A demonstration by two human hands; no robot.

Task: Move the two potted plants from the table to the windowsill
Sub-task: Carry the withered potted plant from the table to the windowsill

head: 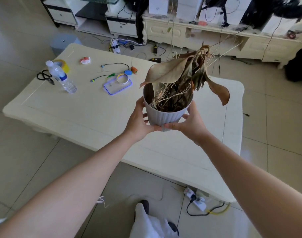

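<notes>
A grey ribbed pot [164, 115] with a dried brown plant [183, 74] is held up above the cream table [88, 109]. My left hand [138, 121] grips the pot's left side and bottom. My right hand [189, 122] clasps its right side and bottom. The pot tilts slightly away from me, with withered leaves hanging to the right. No second potted plant and no windowsill are in view.
On the table's far left lie a water bottle [61, 77], yellow tape [63, 65], scissors [43, 76], cables and a blue-rimmed lid [117, 85]. A power strip [195, 200] with cords lies on the floor under the table's near edge. Cabinets stand behind.
</notes>
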